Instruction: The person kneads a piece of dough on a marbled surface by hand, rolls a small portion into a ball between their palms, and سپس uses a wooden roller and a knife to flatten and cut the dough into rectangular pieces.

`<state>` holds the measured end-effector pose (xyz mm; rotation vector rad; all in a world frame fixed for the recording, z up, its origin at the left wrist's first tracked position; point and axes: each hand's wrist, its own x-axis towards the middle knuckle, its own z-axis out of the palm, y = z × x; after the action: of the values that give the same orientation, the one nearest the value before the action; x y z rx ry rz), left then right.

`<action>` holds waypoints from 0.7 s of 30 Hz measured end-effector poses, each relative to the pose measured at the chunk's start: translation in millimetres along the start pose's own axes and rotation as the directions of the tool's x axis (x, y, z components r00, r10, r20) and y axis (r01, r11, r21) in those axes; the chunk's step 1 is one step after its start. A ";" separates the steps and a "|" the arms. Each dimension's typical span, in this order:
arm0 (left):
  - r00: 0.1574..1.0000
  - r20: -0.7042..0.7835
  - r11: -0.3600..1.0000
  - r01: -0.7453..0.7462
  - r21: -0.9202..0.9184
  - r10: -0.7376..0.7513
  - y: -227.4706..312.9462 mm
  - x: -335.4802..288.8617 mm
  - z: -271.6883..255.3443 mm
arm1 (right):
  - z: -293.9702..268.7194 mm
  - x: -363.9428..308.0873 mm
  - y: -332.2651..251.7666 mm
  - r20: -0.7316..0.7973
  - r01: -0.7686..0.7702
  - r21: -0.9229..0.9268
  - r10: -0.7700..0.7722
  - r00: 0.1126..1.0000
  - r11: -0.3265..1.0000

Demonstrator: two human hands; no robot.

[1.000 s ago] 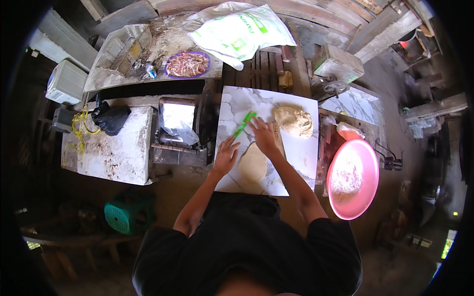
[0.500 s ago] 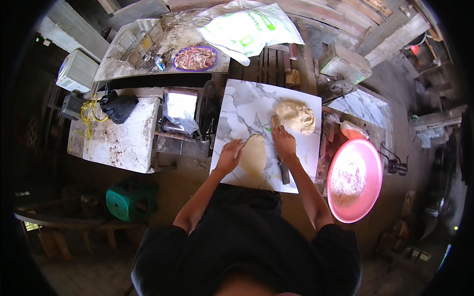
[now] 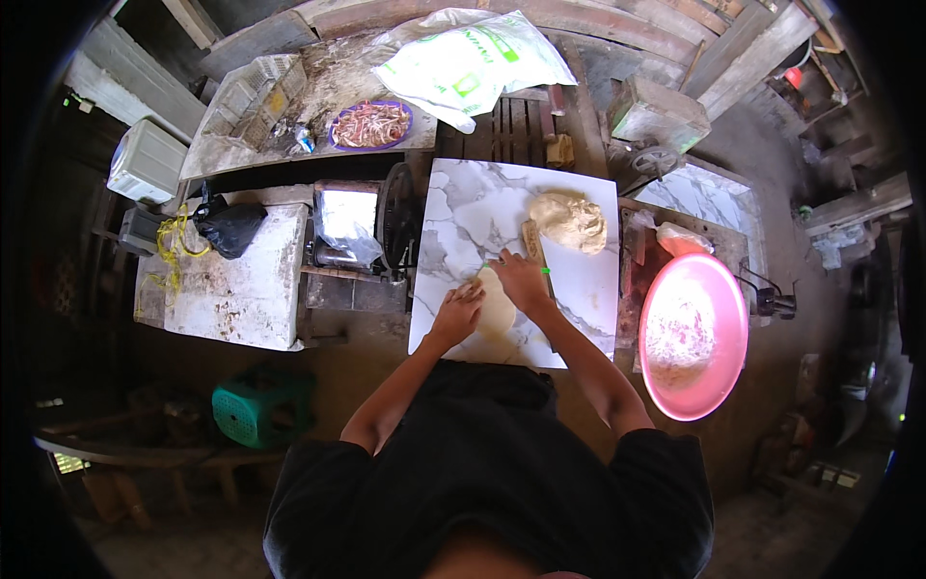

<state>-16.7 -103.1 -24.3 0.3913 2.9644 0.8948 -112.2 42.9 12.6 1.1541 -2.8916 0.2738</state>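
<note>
Both hands (image 3: 461,313) (image 3: 522,281) at the flat pale dough (image 3: 497,309)

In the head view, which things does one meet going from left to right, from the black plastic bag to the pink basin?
Black plastic bag, dark-wheeled machine, left hand, flattened dough, right hand, dough mound, pink basin.

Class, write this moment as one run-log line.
left hand: at left edge of flat dough | right hand: over green tool, grip unclear | nearby: wooden stick, dough lump

The black top (image 3: 487,473) has wide short sleeves (image 3: 664,482).
</note>
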 end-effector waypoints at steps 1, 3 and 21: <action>1.000 -0.020 1.000 -0.004 0.011 0.004 -0.9 0.9 0.6 | 2.9 2.7 -1.5 0.004 0.017 0.013 -0.017 1.000 1.000; 0.999 -0.040 1.000 -0.010 0.012 0.011 -0.2 2.9 2.9 | 7.3 3.9 -3.4 0.018 0.044 0.039 -0.045 0.999 0.998; 0.999 0.001 0.999 -0.042 -0.026 0.042 -6.4 1.2 -16.4 | -40.8 -41.1 31.4 0.200 -0.107 -0.185 0.144 0.969 0.977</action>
<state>-20.9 -116.9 -14.1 0.4547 2.9504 0.9360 -105.9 100.1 44.5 1.0327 -3.1015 -0.1062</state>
